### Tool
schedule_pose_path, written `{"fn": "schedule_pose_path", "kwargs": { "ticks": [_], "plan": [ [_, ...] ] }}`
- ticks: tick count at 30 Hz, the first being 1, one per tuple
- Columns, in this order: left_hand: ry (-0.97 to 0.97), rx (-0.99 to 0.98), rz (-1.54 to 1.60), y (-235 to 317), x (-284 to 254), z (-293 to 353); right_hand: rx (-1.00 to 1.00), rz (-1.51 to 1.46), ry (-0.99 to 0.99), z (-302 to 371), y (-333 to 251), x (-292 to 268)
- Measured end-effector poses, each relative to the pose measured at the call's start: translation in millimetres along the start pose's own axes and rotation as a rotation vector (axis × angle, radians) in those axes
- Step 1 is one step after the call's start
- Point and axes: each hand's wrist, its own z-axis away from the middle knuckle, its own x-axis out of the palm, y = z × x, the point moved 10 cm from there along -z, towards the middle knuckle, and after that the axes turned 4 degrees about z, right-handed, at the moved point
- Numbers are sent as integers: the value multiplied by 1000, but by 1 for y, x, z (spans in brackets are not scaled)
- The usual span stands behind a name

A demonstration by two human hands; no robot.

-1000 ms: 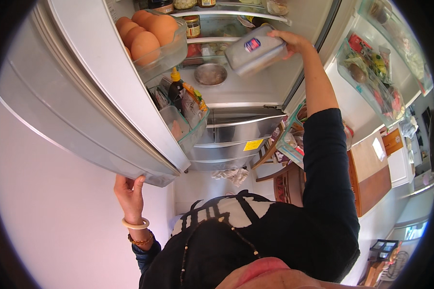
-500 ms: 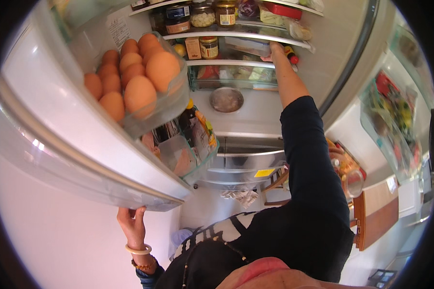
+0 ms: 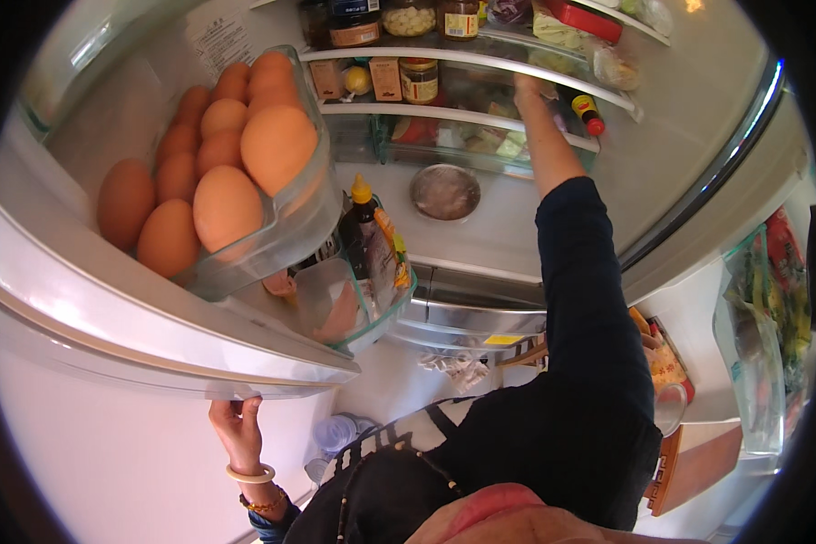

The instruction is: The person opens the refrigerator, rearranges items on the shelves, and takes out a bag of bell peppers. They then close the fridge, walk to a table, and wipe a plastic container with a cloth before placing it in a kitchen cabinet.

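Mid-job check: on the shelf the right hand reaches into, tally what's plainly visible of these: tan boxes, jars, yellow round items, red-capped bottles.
Tan boxes: 2
Jar: 1
Yellow round item: 1
Red-capped bottle, right of the right hand: 1
Total: 5

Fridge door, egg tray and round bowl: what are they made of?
Fridge door: glossy and pale with bright streaks; painted metal or plastic, I can't tell which.
Egg tray: probably clear, smooth plastic, because the eggs show through its wall; glass is possible.
Round bowl: perhaps metal, silvery grey with a shiny rim, but its mottled inside leaves that unsure.
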Motion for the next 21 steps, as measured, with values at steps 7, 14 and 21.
{"fn": "schedule_pose_path", "kwargs": {
  "ticks": [7, 14, 21],
  "plan": [
    [8, 27, 21, 0, 4, 1, -652, 383, 100, 117, -133, -55],
    [-60, 89, 63, 3, 12, -7, -144, 1177, -1149, 268, -32, -8],
    [-91, 131, 163, 16, 17, -11, 210, 846, -953, 302, 45, -17]
  ]
}}
